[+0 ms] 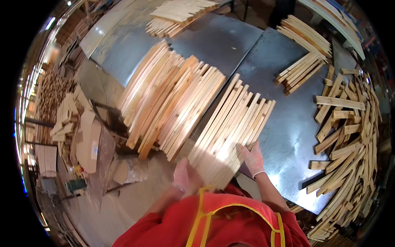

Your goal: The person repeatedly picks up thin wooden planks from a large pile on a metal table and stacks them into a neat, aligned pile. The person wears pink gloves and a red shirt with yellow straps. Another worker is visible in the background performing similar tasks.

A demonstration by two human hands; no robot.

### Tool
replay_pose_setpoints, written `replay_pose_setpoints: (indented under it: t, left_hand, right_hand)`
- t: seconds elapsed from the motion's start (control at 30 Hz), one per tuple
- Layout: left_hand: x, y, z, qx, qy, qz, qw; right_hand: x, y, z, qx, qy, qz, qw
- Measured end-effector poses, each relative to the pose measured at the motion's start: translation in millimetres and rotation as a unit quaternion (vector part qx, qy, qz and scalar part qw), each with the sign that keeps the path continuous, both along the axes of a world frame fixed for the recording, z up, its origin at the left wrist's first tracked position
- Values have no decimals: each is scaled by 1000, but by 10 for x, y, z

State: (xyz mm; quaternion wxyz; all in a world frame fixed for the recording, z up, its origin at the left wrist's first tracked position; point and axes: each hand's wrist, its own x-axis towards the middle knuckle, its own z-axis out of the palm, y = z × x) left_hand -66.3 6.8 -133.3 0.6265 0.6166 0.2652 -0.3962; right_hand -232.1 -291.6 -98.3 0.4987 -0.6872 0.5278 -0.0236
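Observation:
A row of pale wooden slats [230, 127] lies side by side in front of me, its far end on the metal table and its near end close to my body. My left hand [181, 175], in a light glove, grips the left edge of the row near that end. On the opposite edge, my right hand [252, 157] holds the slats, with its thumb along the side and its other fingers partly hidden. Just left of this row rests a wider batch of longer wooden slats [173, 99], some reaching past the table's edge.
The dark metal table [271, 123] carries stacked slats [302, 53] at the far right and a stack of boards [181, 14] at the back. Along the right side sprawls a heap of loose wood pieces [345, 144]. Flattened cardboard [87, 140] and a green motor [76, 185] are at left.

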Motion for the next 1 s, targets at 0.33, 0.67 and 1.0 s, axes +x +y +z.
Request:
replay_pose_setpoints:
  t: [0.33, 0.67, 1.0]
  left_hand:
    - [831, -1491, 67, 167, -365, -460, 792]
    - [404, -2360, 465, 31, -373, -417, 828]
    - [514, -2769, 2792, -303, -562, -216, 738]
  right_hand:
    - [-319, -924, 328, 24, 64, 104, 992]
    - [-355, -898, 400, 48, -10, -3, 999]
    - [-261, -985, 2796, -361, -314, -79, 874]
